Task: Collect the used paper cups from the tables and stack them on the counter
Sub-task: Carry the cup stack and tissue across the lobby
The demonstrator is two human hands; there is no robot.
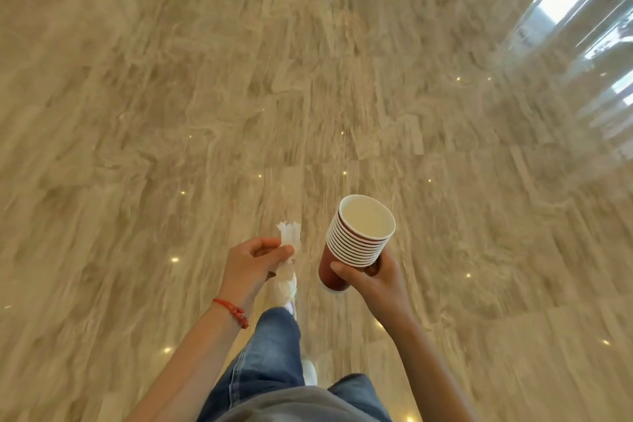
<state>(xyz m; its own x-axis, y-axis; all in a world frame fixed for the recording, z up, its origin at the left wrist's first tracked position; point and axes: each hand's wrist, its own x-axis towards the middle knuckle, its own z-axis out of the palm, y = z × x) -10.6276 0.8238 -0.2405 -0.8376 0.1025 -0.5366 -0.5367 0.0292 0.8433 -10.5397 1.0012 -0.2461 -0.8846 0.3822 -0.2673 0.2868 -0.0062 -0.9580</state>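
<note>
Denim legs (270, 360) mid-stride; left of them, left hand (251, 265) pinches crumpled tissue (289, 252). Just right of tissue, right hand (371, 276) grips nested red paper cups (356, 240), white rims, tilted w/ mouth up. Stack could slip if grip loosens. Beyond: glossy marble floor (308, 79); no counter visible.

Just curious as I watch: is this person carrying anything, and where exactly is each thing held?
The right hand grips a nested stack of paper cups round its lower part. The left hand pinches a crumpled white tissue near its middle.
</note>
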